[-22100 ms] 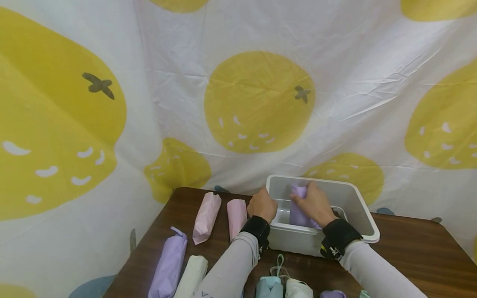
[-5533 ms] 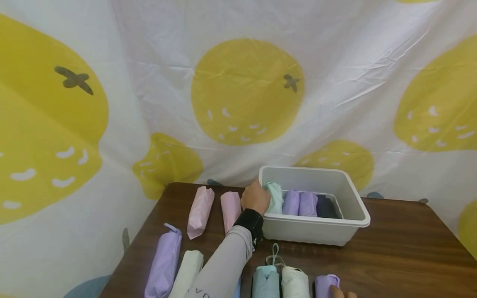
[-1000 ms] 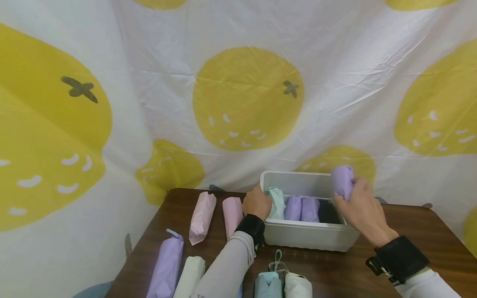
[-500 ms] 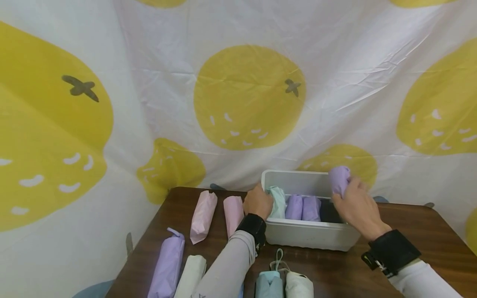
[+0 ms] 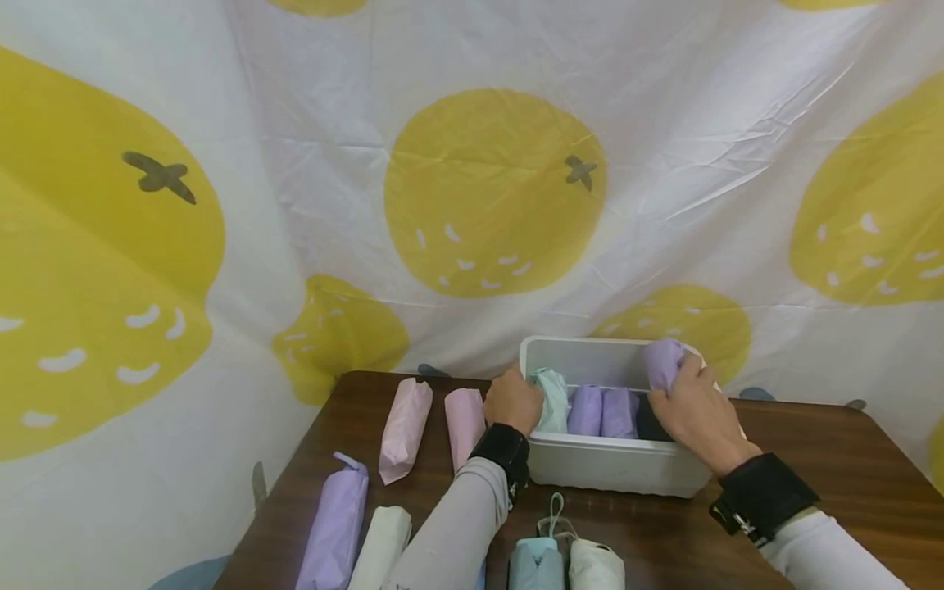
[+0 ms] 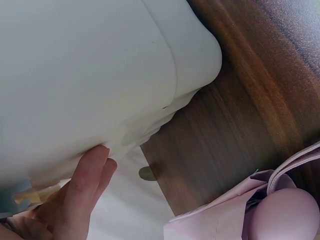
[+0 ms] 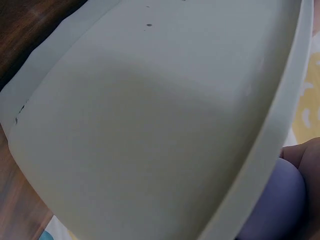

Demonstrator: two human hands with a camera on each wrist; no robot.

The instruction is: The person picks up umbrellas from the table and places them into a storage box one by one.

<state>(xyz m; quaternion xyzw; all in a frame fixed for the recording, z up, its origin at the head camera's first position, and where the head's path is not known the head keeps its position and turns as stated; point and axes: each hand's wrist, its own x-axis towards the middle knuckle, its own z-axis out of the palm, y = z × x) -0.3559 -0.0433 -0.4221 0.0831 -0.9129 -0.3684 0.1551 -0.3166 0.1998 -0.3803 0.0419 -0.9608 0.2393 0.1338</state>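
Lower now: the purple roll (image 5: 662,363), grasped by the right hand (image 5: 696,416), is brought nearer the bundles (image 5: 586,411) inside; the bin (image 5: 619,469) is gripped by the left hand (image 5: 514,399).

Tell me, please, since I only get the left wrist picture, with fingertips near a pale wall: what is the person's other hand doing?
Observer: The right hand grips a purple bundle at the right end of the bin.

Visitor: So that pale wall is a bin! I only see its outside. What's in there?

Observer: In the head view, from left to right: a mint-green bundle, two purple ones and something dark, partly hidden by that hand.

Visitor: And does anything lie on the table in front of the bin?

Observer: Yes, a light-blue bundle beside a cream one, with thin cord loops at their far ends.
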